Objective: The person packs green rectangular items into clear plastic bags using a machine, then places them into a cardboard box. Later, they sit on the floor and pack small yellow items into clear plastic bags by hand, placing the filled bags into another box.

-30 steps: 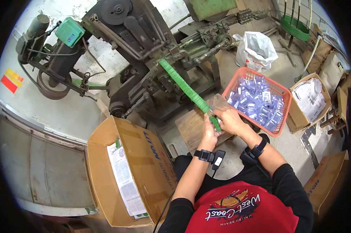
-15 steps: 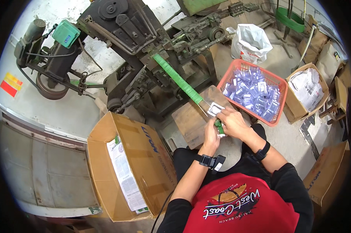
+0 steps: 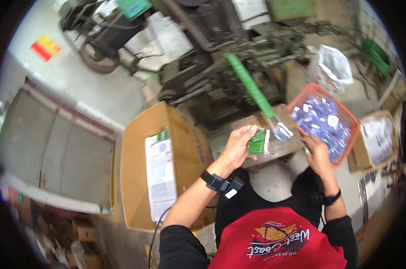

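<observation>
The left hand [image 3: 237, 147] is pinching a clear pack of green pieces [image 3: 257, 142] over a wooden worktop [image 3: 246, 121], while the right hand [image 3: 318, 154], its grip too blurred to tell, is hovering beside a red basket [image 3: 355, 130] holding plastic cases [image 3: 318, 117]. A green stack [image 3: 250, 85] is sloping from a dark machine [image 3: 205, 29] toward the worktop.

A clear pack [image 3: 282, 132] is apparently, through blur, borne by the wooden tabletop [image 3: 291, 145]; a white bag [image 3: 337, 74] is supported by the floor [image 3: 352, 188].

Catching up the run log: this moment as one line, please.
left hand: holding pack of green pieces | right hand: by red basket, grip unclear
</observation>
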### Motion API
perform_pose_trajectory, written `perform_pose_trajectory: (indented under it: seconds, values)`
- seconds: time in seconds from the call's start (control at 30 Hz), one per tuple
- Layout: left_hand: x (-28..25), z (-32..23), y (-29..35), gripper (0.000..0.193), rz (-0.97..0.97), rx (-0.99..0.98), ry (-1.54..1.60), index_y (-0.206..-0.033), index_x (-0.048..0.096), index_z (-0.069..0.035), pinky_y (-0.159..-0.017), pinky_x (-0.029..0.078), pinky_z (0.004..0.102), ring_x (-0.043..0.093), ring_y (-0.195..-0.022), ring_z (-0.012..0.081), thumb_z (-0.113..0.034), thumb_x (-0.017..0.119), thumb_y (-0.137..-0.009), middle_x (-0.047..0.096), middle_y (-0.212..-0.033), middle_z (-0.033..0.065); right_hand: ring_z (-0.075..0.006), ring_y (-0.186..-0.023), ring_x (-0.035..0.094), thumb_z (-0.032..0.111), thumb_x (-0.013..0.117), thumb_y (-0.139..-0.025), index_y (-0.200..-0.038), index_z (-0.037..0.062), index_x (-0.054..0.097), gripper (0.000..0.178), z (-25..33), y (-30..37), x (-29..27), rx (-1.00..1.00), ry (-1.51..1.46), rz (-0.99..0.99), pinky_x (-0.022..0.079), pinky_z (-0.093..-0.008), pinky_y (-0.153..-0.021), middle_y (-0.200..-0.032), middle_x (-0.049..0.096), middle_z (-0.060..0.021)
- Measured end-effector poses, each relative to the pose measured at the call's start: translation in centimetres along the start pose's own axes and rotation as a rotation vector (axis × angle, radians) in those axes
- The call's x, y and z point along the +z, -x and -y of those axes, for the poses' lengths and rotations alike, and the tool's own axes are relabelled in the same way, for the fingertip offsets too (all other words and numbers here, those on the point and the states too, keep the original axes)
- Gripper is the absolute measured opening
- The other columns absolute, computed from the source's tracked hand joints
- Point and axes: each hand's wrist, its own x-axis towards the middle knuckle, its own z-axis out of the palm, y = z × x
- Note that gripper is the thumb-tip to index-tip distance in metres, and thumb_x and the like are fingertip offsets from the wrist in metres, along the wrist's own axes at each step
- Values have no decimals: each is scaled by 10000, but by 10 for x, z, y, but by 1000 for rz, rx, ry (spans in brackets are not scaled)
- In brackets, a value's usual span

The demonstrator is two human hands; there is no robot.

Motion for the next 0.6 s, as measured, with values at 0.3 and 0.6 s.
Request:
perform_pose_trajectory:
  seconds: [0.3, 0.6]
  values:
    - [-205, -102, 121, 320, -699, 428, -194, -1033, 566, -67, -393, 460, 231, 665, -644, 223, -358, 461, -952, 637, -802, 77, -397, -805, 559, -29, 548, -665, -838, -17, 611, 184, -23, 44, 34, 55, 202, 392, 433, -437, -681, -810, 564, -201]
    - [-433, -6, 125, 226, -1207, 375, 58, -1037, 566, 30, -523, 569, 353, 634, -741, 207, -145, 516, -904, 623, -911, 116, -364, -794, 606, 67, 603, -674, -814, 57, 657, 151, -50, 73, 80, 51, 400, 741, 495, -433, -706, -836, 625, -186]
